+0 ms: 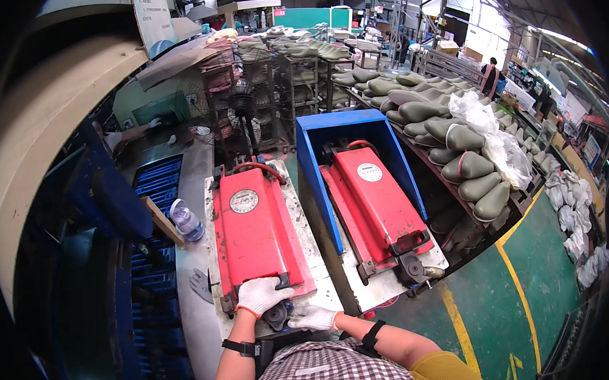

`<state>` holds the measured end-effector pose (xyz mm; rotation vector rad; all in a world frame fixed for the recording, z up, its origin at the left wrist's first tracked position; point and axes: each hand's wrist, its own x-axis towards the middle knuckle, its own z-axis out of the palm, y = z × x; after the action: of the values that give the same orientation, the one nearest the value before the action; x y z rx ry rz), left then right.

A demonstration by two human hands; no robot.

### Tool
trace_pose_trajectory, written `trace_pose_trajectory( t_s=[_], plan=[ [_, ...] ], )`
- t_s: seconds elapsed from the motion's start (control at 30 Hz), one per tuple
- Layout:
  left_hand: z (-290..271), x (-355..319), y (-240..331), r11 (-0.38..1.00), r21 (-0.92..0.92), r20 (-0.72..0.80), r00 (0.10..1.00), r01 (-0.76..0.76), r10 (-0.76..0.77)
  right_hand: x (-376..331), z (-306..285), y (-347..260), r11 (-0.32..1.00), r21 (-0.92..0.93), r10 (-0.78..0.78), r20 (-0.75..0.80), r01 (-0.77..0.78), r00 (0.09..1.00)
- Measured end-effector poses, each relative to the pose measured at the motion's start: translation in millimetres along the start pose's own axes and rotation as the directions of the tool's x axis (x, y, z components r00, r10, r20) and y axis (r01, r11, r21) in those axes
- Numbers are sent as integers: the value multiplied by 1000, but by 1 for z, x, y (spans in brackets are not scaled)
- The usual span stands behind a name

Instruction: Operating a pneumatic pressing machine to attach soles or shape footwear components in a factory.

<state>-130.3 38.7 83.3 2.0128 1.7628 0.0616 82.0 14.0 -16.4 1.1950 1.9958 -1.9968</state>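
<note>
- Landmark: the near red mould press (256,232), a flat red lid lying closed on a scuffed white metal bed (315,255), directly ahead of the person.
- Left hand (260,295), in a white glove, lies palm-down with its fingers curled over the near edge of the red lid, beside the black lid handle (283,281). It appears to grip the edge.
- Right hand (314,317), also gloved, sits just right of a dark round clamp knob (276,316) at the press's near end; fingers loosely bent, touching or nearly touching it. A firm grip cannot be confirmed.
- Step in hand, by judgement: working the front latch of the closed mould, either securing or releasing it.
- Next move would call for a steady turn at the knob while the left hand keeps the lid from shifting.
- Right of the landmark: a second red press (375,203) inside a blue surround (319,163), unattended.
- Left of the landmark: a clear plastic bottle (185,220) on the grey ledge.
- Beyond and right: racks of grey-green shoe soles (449,138).
</note>
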Motion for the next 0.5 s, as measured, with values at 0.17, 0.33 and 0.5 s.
trace_pose_trajectory(
  t_s=[0.17, 0.33, 0.5],
  plan=[
    [0, -1, 1, 1000, 8, -2, 1000, 0, 0, -1, 1, -1, 999, 25, -22, -20, 22, 1000],
    [-1, -1, 1, 1000, 17, 1, 1000, 4, -4, -1, 1, 1, 999, 21, -33, -31, 33, 999],
    [0, 0, 0, 999, 42, 9, 1000, 13, -13, 1, 2, 5, 998, 17, -57, -30, 58, 998]
  ],
)
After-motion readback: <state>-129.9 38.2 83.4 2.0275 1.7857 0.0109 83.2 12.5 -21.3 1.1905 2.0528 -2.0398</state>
